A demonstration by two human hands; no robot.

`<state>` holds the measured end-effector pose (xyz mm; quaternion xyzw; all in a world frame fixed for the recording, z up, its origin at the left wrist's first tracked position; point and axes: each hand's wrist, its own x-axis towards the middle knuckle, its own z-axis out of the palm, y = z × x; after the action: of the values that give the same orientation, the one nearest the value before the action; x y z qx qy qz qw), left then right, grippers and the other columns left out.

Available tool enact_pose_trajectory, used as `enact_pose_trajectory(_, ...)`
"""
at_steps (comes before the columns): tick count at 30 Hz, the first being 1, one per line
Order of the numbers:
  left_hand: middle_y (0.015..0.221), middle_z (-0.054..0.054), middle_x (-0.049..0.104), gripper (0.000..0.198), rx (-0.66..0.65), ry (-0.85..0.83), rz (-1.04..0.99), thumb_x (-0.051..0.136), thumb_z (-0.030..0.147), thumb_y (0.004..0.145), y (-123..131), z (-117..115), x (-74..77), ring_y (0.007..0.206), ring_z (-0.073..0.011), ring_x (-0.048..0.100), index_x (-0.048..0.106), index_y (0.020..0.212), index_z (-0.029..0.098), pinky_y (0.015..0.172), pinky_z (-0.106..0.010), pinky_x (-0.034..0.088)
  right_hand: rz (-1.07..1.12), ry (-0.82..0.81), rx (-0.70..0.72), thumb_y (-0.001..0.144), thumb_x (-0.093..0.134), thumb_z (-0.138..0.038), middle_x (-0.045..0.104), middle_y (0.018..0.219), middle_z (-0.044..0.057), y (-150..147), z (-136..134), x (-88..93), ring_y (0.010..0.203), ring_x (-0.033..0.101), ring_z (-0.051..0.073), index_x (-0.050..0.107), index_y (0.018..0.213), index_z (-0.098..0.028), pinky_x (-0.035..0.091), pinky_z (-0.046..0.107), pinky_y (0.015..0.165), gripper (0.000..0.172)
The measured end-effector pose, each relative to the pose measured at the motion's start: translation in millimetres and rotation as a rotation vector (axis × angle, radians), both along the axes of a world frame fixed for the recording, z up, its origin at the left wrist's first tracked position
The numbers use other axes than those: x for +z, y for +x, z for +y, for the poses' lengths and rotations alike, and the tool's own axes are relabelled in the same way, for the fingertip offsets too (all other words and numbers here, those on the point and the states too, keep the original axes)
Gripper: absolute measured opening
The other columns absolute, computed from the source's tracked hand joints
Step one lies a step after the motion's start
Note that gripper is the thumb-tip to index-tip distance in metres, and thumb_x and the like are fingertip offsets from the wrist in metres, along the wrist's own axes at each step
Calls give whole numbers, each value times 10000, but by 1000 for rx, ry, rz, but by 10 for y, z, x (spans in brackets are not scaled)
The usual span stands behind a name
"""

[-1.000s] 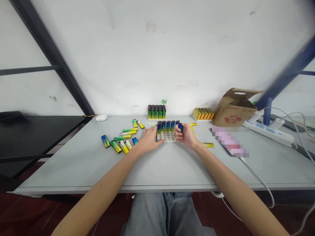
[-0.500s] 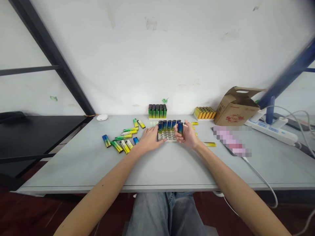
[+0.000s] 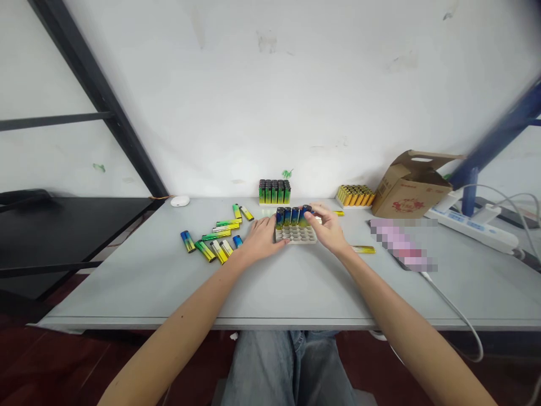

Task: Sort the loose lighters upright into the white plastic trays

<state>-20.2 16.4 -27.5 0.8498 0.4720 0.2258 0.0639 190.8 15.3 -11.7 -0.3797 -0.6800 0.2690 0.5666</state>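
A pale tray (image 3: 296, 235) with rows of holes lies on the table before me. Blue-and-yellow lighters (image 3: 287, 216) stand upright along its back. At the tray's left end, my left hand (image 3: 262, 238) holds the edge, its thumb on the near side. My right hand (image 3: 328, 226) is closed on a blue lighter (image 3: 304, 213) at the back right of the tray, thumb in front; the fingers behind are partly hidden. To the left lie several loose lighters (image 3: 218, 251) in green, yellow and blue. More yellow lighters (image 3: 363, 249) lie right of my right hand.
Against the wall stand a block of green lighters (image 3: 274, 193) and a tray of orange-yellow lighters (image 3: 357, 195). An open cardboard box (image 3: 406, 192), a white power strip (image 3: 473, 228) and a blurred phone (image 3: 397, 242) with its cable are at right. A white case (image 3: 180, 201) sits back left.
My right hand has carried the blue lighter from in front of the row to the tray's back right. My left hand stays on the tray. The view has shifted slightly.
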Motion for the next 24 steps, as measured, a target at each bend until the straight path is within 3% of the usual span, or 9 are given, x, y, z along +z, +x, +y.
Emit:
enact_pose_trajectory(4, 1227, -146, 575, 636, 7, -7, -3, 561, 534, 839, -2, -3, -4, 1202, -331, 499, 390, 1339, 180, 1019, -485, 375, -110, 4, -9, 838, 630, -436, 669, 1006, 77, -48, 1, -57, 937, 600, 212, 716, 1023, -225, 508, 350, 781, 293)
enact_pose_trajectory(14, 1250, -146, 566, 610, 13, -30, -14, 566, 525, 840, 6, -3, -13, 1231, -329, 483, 406, 1325, 191, 1028, -474, 363, -236, -8, -40, 856, 593, -329, 674, 949, 74, -103, 43, -175, 801, 614, 181, 697, 1040, -178, 503, 326, 727, 260)
enact_pose_trajectory(21, 1240, -149, 569, 635, 15, -23, -6, 554, 546, 842, 5, -1, -19, 1222, -335, 489, 389, 1337, 185, 1018, -472, 379, -302, 9, -94, 870, 557, -296, 671, 1011, 71, -198, 52, -194, 837, 626, 193, 548, 1255, -218, 510, 347, 759, 393)
enact_pose_trajectory(24, 1256, -150, 565, 625, 9, -34, -9, 554, 548, 841, 4, -6, -14, 1234, -334, 485, 395, 1332, 194, 1011, -469, 389, -367, 60, -161, 876, 558, -294, 678, 1006, 57, -233, 49, -211, 844, 634, 200, 568, 1180, -237, 511, 358, 778, 309)
